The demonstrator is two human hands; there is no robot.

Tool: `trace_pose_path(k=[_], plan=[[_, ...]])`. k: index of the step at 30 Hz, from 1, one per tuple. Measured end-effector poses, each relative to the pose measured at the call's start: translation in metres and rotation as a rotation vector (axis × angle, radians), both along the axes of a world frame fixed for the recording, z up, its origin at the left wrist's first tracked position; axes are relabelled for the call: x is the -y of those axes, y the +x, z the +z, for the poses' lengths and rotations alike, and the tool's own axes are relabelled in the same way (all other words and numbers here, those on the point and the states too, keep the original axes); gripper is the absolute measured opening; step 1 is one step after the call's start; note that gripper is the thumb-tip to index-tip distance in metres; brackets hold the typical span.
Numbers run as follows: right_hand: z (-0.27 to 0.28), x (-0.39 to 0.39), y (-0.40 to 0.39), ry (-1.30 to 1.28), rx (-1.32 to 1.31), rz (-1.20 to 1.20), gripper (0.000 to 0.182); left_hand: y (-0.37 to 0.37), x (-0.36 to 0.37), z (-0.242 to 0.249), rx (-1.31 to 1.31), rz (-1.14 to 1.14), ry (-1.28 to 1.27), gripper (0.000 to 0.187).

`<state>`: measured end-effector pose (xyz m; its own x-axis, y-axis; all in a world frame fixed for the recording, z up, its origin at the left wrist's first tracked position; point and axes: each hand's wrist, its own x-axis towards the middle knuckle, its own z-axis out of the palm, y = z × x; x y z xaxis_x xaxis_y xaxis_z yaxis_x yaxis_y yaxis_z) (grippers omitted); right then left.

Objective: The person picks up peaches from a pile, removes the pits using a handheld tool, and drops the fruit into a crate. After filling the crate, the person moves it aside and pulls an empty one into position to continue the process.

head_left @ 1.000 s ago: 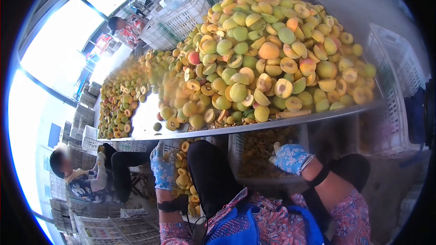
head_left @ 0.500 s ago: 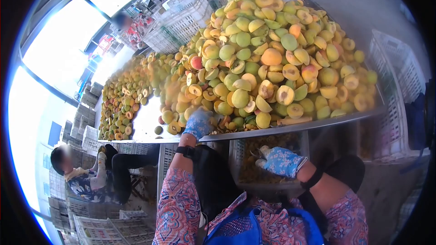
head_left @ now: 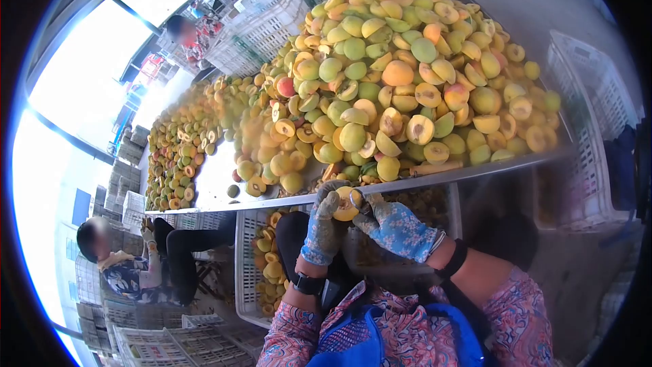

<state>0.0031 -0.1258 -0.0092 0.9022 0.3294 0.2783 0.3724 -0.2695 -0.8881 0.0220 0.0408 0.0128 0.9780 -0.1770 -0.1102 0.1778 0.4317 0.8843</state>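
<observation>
My left hand [head_left: 323,225], in a soiled blue floral glove, grips a yellow peach half [head_left: 346,205] just past the front edge of the metal table. My right hand [head_left: 402,229], gloved alike, is closed close beside it. A small curved metal tool [head_left: 355,198] shows at its fingertips, against the cut face of the fruit; most of that tool is hidden. Beyond the hands, a big heap of halved peaches [head_left: 401,95] covers much of the metal table [head_left: 216,175].
Below the table's edge, a white crate [head_left: 246,278] holds peach halves, and a bin [head_left: 435,214] with scraps stands right of it. Another white crate [head_left: 591,109] is at the right. A seated co-worker [head_left: 129,265] is at left, another person [head_left: 197,37] farther back.
My left hand has come back from the heap with a peach half. My right hand has risen to meet it, and both are together before the table edge.
</observation>
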Motion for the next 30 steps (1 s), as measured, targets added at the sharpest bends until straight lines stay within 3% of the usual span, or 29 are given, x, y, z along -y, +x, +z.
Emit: trace_pose_path(k=[6,8,13,17,20,22,24,26,29,30], plan=[[-0.001,0.006,-0.006,-0.335,0.199,-0.099,0.039,-0.001,0.011,-0.019,-0.253,0.021,-0.233,0.034],[-0.001,0.008,-0.008,-0.422,0.200,-0.116,0.040,-0.005,0.020,-0.015,-0.066,0.075,-0.155,0.034],[-0.009,0.007,-0.016,-0.465,0.140,-0.049,0.042,-0.012,0.027,-0.009,-0.014,0.124,-0.064,0.032],[-0.007,0.003,-0.014,-0.388,0.093,-0.044,0.045,-0.015,0.032,-0.013,0.014,0.149,0.034,0.032],[-0.014,-0.003,-0.017,-0.368,-0.095,-0.018,0.045,-0.020,0.033,-0.020,0.054,0.152,0.036,0.031],[-0.026,-0.009,-0.015,-0.111,-0.133,0.044,0.043,-0.022,0.030,-0.031,0.100,0.166,0.076,0.031],[-0.024,-0.007,-0.015,-0.126,-0.153,0.045,0.042,-0.023,0.031,-0.027,0.148,0.183,0.112,0.032],[-0.014,-0.003,-0.015,-0.146,-0.172,0.052,0.040,-0.028,0.038,-0.002,0.022,0.153,-0.123,0.031],[0.002,-0.001,-0.016,-0.311,-0.118,0.033,0.041,-0.020,0.024,-0.018,0.020,0.018,-0.077,0.032],[0.012,0.000,-0.018,-0.161,-0.348,0.090,0.040,-0.020,0.024,-0.022,0.039,0.065,0.018,0.031]])
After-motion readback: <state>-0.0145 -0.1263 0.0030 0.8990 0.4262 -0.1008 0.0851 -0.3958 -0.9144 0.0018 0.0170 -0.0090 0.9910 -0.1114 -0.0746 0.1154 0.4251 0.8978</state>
